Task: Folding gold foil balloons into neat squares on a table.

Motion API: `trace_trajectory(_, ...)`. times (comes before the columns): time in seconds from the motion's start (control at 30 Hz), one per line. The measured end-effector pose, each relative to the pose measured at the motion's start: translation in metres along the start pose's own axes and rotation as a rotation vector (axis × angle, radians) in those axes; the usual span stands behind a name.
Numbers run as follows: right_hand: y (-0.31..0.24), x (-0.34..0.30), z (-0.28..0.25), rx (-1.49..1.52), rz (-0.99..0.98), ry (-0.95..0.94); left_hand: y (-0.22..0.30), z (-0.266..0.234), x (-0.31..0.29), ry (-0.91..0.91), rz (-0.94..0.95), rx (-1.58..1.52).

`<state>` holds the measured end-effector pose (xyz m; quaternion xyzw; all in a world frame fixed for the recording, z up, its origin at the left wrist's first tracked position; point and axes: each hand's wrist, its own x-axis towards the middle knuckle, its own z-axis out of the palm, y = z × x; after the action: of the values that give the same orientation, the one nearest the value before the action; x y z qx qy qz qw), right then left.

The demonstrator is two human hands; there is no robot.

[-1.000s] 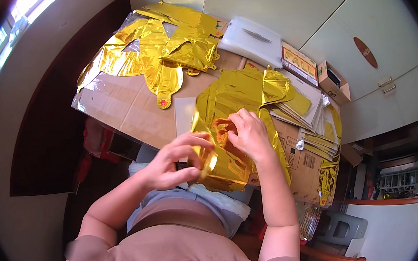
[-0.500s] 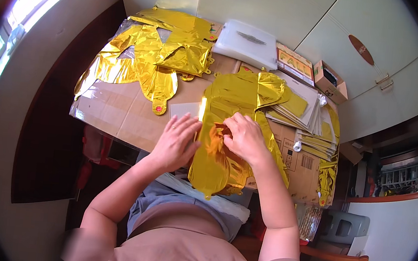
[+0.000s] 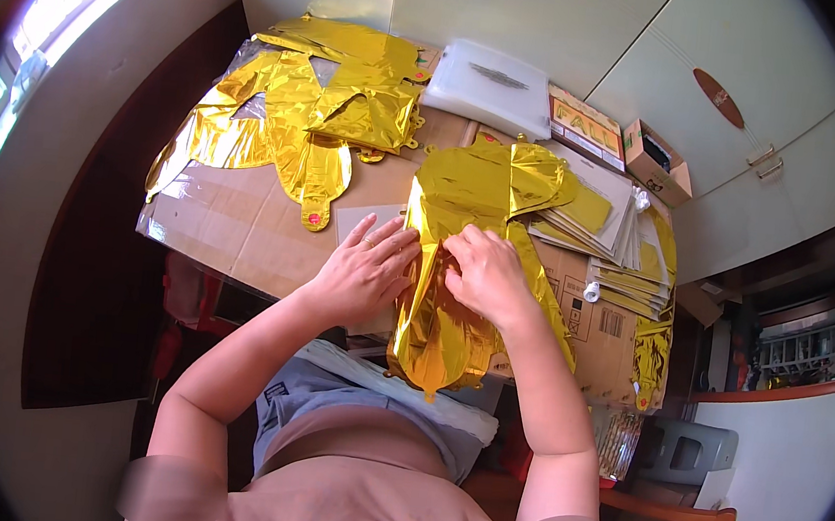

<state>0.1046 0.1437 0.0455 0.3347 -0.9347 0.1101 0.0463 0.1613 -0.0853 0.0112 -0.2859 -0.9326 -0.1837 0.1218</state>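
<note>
1. Foil [image 3: 420,306]: the gold sheet lies on the cardboard [image 3: 241,213], between the hands and right of the gold pile [image 3: 337,102]. 1 s ago its left flap was lifted; now that side is down. The near end, smooth 0.5 s ago, is creased. The layers seem to be settling, though unevenly.
2. Left hand [image 3: 364,270]: curled around the flap 1 s ago, now extended, fingers apart, tips at the foil's left edge. It looks to steady the sheet rather than hold it.
3. Right hand [image 3: 486,277]: in nearly the same place, thumb and fingers bent toward each other over the foil's middle.
4. Orange patch [image 3: 454,319]: the crumple beside the right fingers 0.5 s ago has flattened, so this part looks closer to lying smooth.
5. Hidden: the cardboard's near edge under the foil; the number of layers cannot be told.
6. Right fingertips: whether they pinch foil, I cannot tell.
7. Tab [image 3: 430,395]: at the foil's near tip, too small to read in detail.
</note>
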Motion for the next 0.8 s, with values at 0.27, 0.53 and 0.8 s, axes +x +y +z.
trace_trajectory(0.27,0.005,0.007,-0.005,-0.019,-0.009,-0.044,-0.007,0.003,0.003,-0.023,0.024,-0.048)
trace_trajectory(0.53,-0.001,0.009,-0.01,-0.032,0.016,-0.06,-0.014,-0.003,0.004,-0.073,0.053,-0.083)
trace_trajectory(0.8,-0.016,-0.003,-0.013,-0.05,-0.054,-0.006,-0.018,-0.005,0.008,-0.083,0.083,-0.049)
